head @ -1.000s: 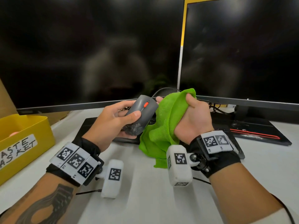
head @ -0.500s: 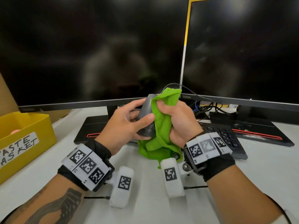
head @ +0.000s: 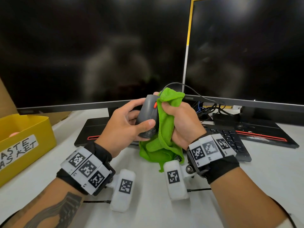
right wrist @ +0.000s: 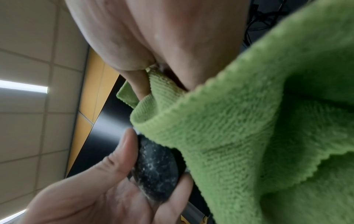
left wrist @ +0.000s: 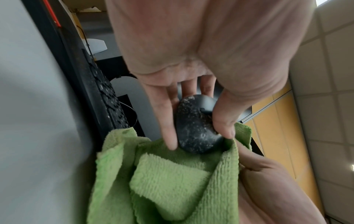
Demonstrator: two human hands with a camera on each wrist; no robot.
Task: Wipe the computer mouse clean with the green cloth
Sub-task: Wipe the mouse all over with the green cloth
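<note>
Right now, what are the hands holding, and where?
Left hand grips the mouse by its sides; right hand holds the bunched green cloth.

Likely office — twin monitors, keyboard, white desk.

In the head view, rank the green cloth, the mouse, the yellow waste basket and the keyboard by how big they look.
1. Yellow waste basket, though nearer the camera and cropped.
2. Green cloth and keyboard: look alike, both partly hidden, so unranked.
3. Mouse, smallest.
</note>
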